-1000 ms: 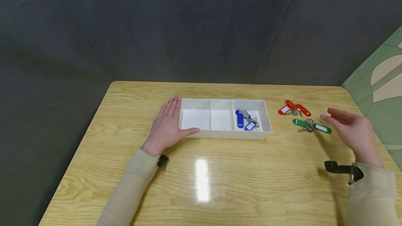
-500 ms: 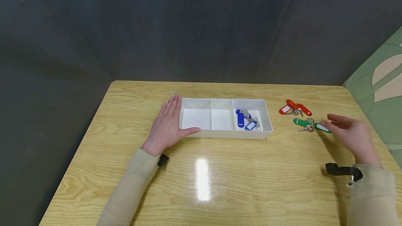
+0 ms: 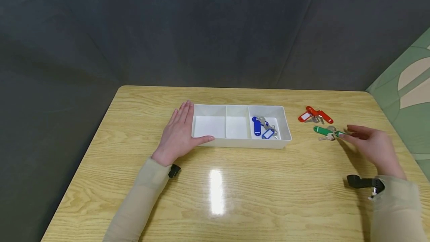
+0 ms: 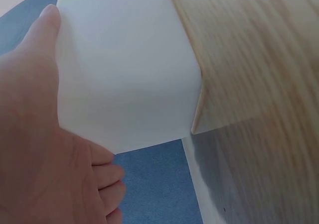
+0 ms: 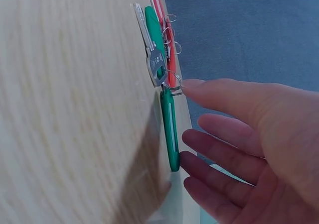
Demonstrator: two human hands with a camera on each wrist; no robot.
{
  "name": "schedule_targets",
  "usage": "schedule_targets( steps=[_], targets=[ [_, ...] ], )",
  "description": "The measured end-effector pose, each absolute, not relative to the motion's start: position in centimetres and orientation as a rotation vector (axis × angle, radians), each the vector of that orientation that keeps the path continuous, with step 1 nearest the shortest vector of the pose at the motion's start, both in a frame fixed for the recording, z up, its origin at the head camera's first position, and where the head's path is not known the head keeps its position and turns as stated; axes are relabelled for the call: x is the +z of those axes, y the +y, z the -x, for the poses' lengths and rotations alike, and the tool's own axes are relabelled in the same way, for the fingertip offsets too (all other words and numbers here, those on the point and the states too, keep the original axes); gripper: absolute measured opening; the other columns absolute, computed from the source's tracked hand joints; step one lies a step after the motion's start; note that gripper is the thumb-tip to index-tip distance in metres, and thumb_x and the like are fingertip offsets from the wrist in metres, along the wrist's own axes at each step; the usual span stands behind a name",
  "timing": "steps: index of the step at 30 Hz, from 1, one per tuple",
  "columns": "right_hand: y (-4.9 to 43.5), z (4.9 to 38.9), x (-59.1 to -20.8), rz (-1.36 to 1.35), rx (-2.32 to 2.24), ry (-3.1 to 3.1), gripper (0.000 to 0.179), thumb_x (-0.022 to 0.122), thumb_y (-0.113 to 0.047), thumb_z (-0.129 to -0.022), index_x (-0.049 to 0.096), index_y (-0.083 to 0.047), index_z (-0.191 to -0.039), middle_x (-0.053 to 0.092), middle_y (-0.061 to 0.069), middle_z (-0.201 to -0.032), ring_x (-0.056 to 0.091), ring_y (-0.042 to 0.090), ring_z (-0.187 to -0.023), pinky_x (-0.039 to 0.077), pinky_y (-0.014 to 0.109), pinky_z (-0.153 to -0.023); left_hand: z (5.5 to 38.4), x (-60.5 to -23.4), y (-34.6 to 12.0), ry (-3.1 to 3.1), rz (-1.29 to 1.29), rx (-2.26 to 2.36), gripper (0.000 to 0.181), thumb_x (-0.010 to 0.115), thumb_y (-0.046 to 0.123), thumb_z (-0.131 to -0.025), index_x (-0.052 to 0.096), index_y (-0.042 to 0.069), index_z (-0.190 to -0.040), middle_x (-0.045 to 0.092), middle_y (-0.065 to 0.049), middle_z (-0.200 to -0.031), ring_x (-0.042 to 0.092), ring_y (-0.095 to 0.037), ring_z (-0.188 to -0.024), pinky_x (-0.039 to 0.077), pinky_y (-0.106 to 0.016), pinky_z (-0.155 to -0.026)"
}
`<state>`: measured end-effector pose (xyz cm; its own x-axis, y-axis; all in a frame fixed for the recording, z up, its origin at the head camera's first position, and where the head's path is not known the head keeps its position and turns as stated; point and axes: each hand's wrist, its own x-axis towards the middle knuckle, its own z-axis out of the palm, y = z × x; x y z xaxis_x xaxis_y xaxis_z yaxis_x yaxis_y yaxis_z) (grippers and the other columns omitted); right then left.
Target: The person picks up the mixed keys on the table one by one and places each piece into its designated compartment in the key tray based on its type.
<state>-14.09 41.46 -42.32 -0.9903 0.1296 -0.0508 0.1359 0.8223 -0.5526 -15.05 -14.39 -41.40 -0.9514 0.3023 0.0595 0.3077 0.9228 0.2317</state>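
My left hand (image 3: 176,133) rests against the left end of a white three-compartment tray (image 3: 246,143), fingers straight along its side and thumb over the front rim. In the left wrist view the thumb and fingers lie around the tray's corner (image 4: 124,89). Over at the right, my right hand (image 3: 376,146) hovers at a pair of keys with green tags (image 3: 321,130) on the table. From the right wrist, the thumb tip is right at the key ring (image 5: 175,87) and the spread fingers are close to the end of one green tag (image 5: 170,129).
Keys with red tags (image 3: 325,117) lie just behind the green ones. Keys with blue tags (image 3: 257,128) sit in the tray's right compartment. A dark curtain (image 3: 201,33) hangs behind the wooden table (image 3: 268,189), and a green patterned panel (image 3: 416,122) borders its right side.
My right hand has come left and down to the green-tagged keys, now overlapping the right tag. The left hand and the tray stay where they were.
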Motion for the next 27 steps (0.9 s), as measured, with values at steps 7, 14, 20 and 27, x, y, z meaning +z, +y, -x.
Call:
schedule_targets(
  steps=[7, 14, 20, 27],
  targets=[
    [41.37, 14.38, -42.73, -0.175, -0.875, 3.020, 0.061, 0.069, -0.040, -0.097, 0.062, 0.008, -0.133, 0.061, 0.033, -0.127, 0.051, 0.000, -0.088, 0.043, 0.023, -0.066, 15.08, -41.40, -14.41, -3.061, 0.480, -0.381, 0.126, 0.043, 0.090, -0.082, 0.004, 0.001, -0.162, 0.000, -0.014, -0.169, -0.005, -0.022, -0.154, -0.004, -0.035, -0.122],
    [41.28, 14.43, -42.84, -0.209, -0.853, 2.993, 0.062, 0.067, -0.040, -0.099, 0.059, 0.012, -0.133, 0.059, 0.036, -0.127, 0.056, 0.046, -0.106, 0.041, 0.035, -0.070, 15.09, -41.44, -14.43, -3.051, 0.486, -0.390, 0.126, 0.043, 0.090, -0.082, 0.005, 0.001, -0.162, 0.001, -0.014, -0.169, -0.004, -0.023, -0.154, -0.003, -0.035, -0.122],
    [41.40, 14.44, -42.92, -0.186, -0.828, 2.997, 0.056, 0.066, -0.035, -0.100, 0.061, 0.013, -0.130, 0.061, 0.036, -0.122, 0.056, 0.045, -0.101, 0.041, 0.038, -0.069, 15.17, -41.45, -14.39, -3.050, 0.488, -0.380, 0.126, 0.041, 0.091, -0.082, 0.005, 0.001, -0.162, 0.001, -0.014, -0.169, -0.004, -0.022, -0.154, -0.004, -0.035, -0.122],
    [41.41, 14.66, -43.15, -0.171, -0.814, 3.015, 0.049, 0.067, -0.033, -0.100, 0.066, 0.009, -0.125, 0.063, 0.034, -0.118, 0.055, 0.039, -0.096, 0.040, 0.039, -0.068, 15.18, -41.63, -14.39, -3.048, 0.487, -0.372, 0.127, 0.038, 0.093, -0.081, 0.004, 0.001, -0.162, -0.001, -0.014, -0.169, -0.004, -0.022, -0.154, -0.004, -0.034, -0.122]
  ],
)
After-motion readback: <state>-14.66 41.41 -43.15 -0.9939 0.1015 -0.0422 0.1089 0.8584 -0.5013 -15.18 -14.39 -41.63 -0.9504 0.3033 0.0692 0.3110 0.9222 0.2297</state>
